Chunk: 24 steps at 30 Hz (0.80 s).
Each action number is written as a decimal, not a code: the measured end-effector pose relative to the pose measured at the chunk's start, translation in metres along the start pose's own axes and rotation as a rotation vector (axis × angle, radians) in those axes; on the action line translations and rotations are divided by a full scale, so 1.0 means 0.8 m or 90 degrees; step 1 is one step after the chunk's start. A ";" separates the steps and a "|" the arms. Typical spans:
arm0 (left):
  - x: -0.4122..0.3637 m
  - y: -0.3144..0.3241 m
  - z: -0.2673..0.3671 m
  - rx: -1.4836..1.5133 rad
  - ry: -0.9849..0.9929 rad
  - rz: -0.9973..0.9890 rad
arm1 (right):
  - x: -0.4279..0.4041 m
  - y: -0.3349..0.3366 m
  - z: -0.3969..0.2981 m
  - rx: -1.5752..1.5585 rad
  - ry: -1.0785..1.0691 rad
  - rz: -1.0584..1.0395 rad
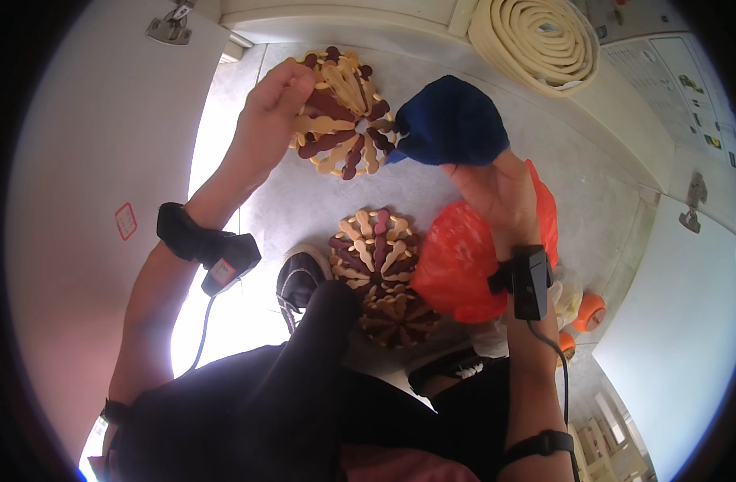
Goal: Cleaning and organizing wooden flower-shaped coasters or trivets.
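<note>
A round wooden slatted trivet (344,144) in light and dark brown, with bead-like parts, is held at its upper left by my left hand (277,102). My right hand (494,187) is raised with a dark blue cloth (455,120) draped over its fingers, close to the trivet's right edge. Below, between my feet, lie similar trivets (377,247), partly overlapping, the lowest one (398,319) in shadow. A red plastic bag (458,265) stands right beside them, under my right wrist.
Open cabinet doors (103,132) (675,325) flank me left and right. A coiled cream-coloured strip (533,42) rests on the ledge at upper right. Orange round objects (589,312) and a clear plastic bag (565,301) sit right of the red bag. My shoe (301,280) is by the trivets.
</note>
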<state>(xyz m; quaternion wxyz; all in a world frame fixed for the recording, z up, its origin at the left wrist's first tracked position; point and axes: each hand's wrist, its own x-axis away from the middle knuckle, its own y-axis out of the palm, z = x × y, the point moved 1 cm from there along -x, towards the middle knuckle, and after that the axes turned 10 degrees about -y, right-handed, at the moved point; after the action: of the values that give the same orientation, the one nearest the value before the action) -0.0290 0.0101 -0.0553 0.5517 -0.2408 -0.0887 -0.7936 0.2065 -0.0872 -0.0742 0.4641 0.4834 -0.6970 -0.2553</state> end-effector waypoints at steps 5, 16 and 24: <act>0.010 0.007 0.004 -0.158 0.084 -0.046 | 0.027 -0.001 -0.015 0.297 0.006 -0.104; 0.029 0.031 0.043 -0.219 0.041 -0.333 | 0.016 0.048 -0.018 0.163 -0.005 -0.251; 0.035 0.040 0.049 -0.186 0.021 -0.340 | 0.020 0.054 -0.005 0.162 0.071 -0.254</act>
<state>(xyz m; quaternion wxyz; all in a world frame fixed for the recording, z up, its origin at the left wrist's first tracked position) 0.0039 -0.0091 -0.0118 0.2844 -0.2727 -0.0245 -0.9188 0.1898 -0.0842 -0.0315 0.3777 0.6796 -0.5874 -0.2246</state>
